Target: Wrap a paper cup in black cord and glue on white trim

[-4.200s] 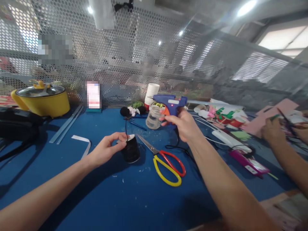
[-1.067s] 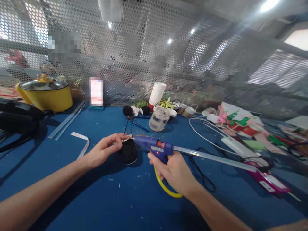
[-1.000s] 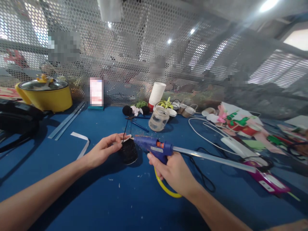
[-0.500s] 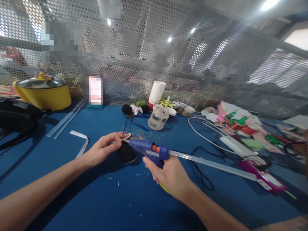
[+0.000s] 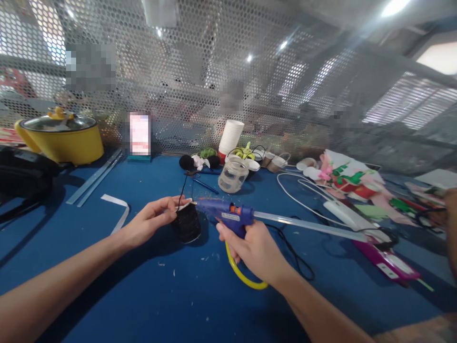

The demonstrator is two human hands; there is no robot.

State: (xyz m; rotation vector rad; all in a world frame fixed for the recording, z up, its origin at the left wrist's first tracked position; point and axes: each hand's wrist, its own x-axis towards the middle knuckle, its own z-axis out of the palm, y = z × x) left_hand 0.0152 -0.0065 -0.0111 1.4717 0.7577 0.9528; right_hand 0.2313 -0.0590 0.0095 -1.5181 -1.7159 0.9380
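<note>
My left hand (image 5: 159, 216) pinches the upper rim of a small black yarn-wrapped cup (image 5: 187, 226), which is tilted over the table. From its rim a thin black strand (image 5: 183, 190) runs up and away. Closed round the handle of a blue glue gun (image 5: 224, 213) is my right hand (image 5: 254, 247). The gun's nozzle points left, right beside the cup's rim; whether it touches I cannot tell. A long clear glue stick (image 5: 307, 227) sticks out of the gun's back, and a yellow loop (image 5: 246, 281) hangs below the handle.
On the blue table (image 5: 150, 295) lie a white strip (image 5: 119, 209), clear glue sticks (image 5: 93, 178) and a blue pen (image 5: 205, 186). Behind stand a clear jar (image 5: 233, 175), stacked paper cups (image 5: 231, 138), a phone (image 5: 140, 134) and a yellow pot (image 5: 66, 140). Rightward are a power strip (image 5: 342, 214) and a magenta tool (image 5: 389, 262).
The glue gun has swung more level and shifted slightly right, with its nozzle now at the cup's right rim. More of the cup and the yellow loop shows.
</note>
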